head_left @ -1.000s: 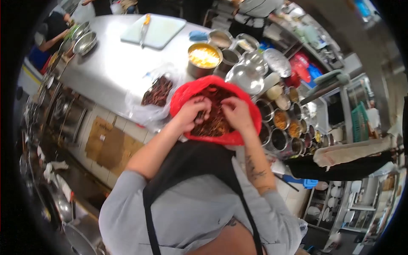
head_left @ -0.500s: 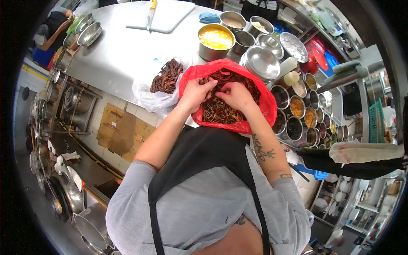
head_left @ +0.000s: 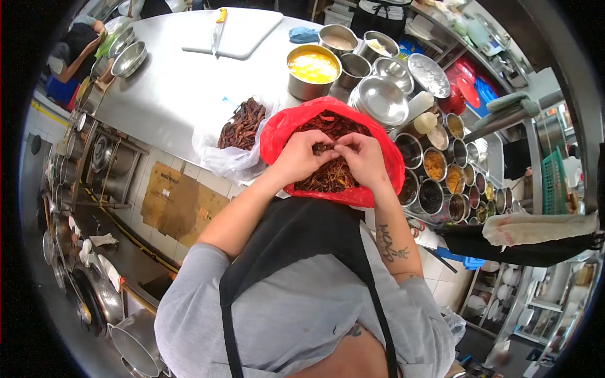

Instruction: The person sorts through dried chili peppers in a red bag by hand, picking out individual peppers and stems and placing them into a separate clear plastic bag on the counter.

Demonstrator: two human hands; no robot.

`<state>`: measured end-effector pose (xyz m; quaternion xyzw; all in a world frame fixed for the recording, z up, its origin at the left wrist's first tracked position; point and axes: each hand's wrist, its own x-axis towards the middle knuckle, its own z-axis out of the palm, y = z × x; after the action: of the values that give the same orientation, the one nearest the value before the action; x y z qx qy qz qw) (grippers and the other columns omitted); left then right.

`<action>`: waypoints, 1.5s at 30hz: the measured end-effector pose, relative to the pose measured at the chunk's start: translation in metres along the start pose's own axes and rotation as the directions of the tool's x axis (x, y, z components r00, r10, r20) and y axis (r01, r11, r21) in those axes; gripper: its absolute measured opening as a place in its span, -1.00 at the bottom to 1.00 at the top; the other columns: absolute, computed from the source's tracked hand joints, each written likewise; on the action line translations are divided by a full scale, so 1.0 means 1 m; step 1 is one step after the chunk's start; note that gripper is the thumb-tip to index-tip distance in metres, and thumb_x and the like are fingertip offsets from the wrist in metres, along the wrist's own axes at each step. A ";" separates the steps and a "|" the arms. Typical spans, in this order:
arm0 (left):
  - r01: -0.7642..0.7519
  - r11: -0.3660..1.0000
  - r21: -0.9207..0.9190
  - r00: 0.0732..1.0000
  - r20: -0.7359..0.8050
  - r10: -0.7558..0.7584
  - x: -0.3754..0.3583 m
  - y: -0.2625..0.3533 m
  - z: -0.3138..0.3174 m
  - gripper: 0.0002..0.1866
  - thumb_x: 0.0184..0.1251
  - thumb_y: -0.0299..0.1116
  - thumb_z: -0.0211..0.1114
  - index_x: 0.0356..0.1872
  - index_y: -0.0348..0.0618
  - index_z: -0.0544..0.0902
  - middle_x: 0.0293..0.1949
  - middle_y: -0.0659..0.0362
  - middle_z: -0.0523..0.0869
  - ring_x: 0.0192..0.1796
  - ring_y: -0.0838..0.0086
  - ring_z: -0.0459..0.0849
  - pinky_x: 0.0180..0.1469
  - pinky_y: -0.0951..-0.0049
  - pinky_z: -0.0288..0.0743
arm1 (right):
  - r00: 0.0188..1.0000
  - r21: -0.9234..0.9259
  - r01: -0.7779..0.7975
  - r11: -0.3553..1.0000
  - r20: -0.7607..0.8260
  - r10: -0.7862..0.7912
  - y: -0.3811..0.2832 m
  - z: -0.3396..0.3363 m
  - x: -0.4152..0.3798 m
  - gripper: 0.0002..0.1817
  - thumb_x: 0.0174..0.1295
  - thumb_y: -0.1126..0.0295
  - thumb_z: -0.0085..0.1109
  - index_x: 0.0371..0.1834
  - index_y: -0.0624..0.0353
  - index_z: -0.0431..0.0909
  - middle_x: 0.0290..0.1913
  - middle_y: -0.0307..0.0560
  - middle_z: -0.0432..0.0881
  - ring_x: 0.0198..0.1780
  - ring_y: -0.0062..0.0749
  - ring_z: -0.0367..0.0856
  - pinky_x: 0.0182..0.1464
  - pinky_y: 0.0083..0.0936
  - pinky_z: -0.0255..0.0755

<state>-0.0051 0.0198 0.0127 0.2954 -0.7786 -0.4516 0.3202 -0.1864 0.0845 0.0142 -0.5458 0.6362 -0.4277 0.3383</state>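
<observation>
A red plastic bag (head_left: 272, 140) stands open at the table's near edge, full of dark red-brown dried chilies (head_left: 329, 179). Over it, my left hand (head_left: 302, 156) and my right hand (head_left: 363, 161) meet fingertip to fingertip. Both are pinched on a small dark piece that looks like a dried chili (head_left: 324, 150), mostly covered by the fingers. To the left of the red bag, a clear plastic bag (head_left: 211, 151) lies open with larger dried chilies (head_left: 242, 123) in it.
A pot of yellow-orange liquid (head_left: 313, 65) stands behind the red bag. Steel bowls (head_left: 380, 101) and several ingredient tins (head_left: 435, 164) crowd the right. A knife (head_left: 217, 34) rests on a white cutting board (head_left: 252, 31) at the back. Another person (head_left: 79, 47) is at far left.
My hands have come together at the fingertips and lifted off the chilies; before, they were apart, with the right hand reaching into the bag. The whole view has shifted slightly.
</observation>
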 end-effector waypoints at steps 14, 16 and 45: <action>-0.016 0.974 -0.226 0.979 0.196 0.061 0.007 0.016 0.003 -0.80 0.33 -0.33 0.44 -0.18 -0.26 0.76 -0.32 0.13 0.79 -0.23 0.55 0.70 -0.10 0.44 0.56 | -0.215 -0.524 0.832 0.179 -0.604 -0.768 -0.251 -0.119 -0.122 -0.88 0.26 0.41 0.20 -0.38 0.19 0.52 -0.26 -0.02 0.65 -0.29 -0.29 0.66 -0.10 -0.36 0.68; -0.002 0.969 -0.247 0.974 0.218 0.057 0.007 0.025 0.004 -0.81 0.34 -0.34 0.42 -0.18 -0.26 0.76 -0.33 0.16 0.79 -0.22 0.59 0.69 -0.10 0.47 0.54 | -0.348 -0.707 0.701 0.095 -0.455 -0.819 -0.297 -0.140 -0.102 -0.93 0.22 0.54 0.24 -0.27 0.28 0.57 -0.19 0.03 0.65 -0.25 -0.30 0.68 -0.12 -0.43 0.67; 0.151 0.736 -0.660 0.925 -0.169 -0.341 0.012 -0.006 -0.096 -0.89 0.40 -0.36 0.28 -0.30 -0.15 0.61 -0.52 0.30 0.60 -0.58 0.67 0.46 -0.55 0.65 0.25 | 0.518 -0.475 0.656 0.587 -0.282 -0.808 -0.182 -0.072 -0.112 -0.81 0.21 0.58 0.28 -0.11 0.27 0.69 -0.18 0.05 0.72 -0.19 -0.16 0.73 -0.17 -0.38 0.58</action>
<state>0.0619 -0.0409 0.0474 0.3316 -0.4798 -0.6801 0.4441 -0.1576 0.2005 0.2056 -0.6886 0.4611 -0.5438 -0.1323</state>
